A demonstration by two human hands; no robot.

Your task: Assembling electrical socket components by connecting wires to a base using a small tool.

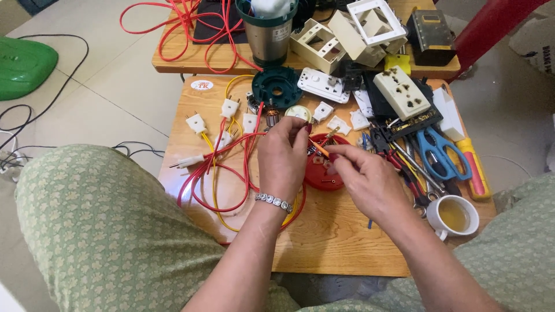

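I see both hands working over the middle of the small wooden table (324,242). My left hand (282,157) is closed in a pinch on a small part held up just above the red round base (324,173), which lies flat on the table a little right of centre; the part itself is too small for me to tell what it is. My right hand (364,179) is closed around a thin orange-handled screwdriver (319,149), its tip pointing toward the left fingers. A beaded bracelet (274,201) sits on the left wrist.

Red and yellow wires (217,179) loop across the left half of the table, ending in white plugs (195,122) near the far left corner. Toward the far edge lies a dark green round part (276,88), and beside it a white switch plate (322,85). Along the right edge I see blue-handled scissors (440,151), a white socket strip (401,92) and a yellow and red screwdriver (475,169). A white cup (455,216) of yellowish liquid stands near the right near corner, just beside my right wrist.
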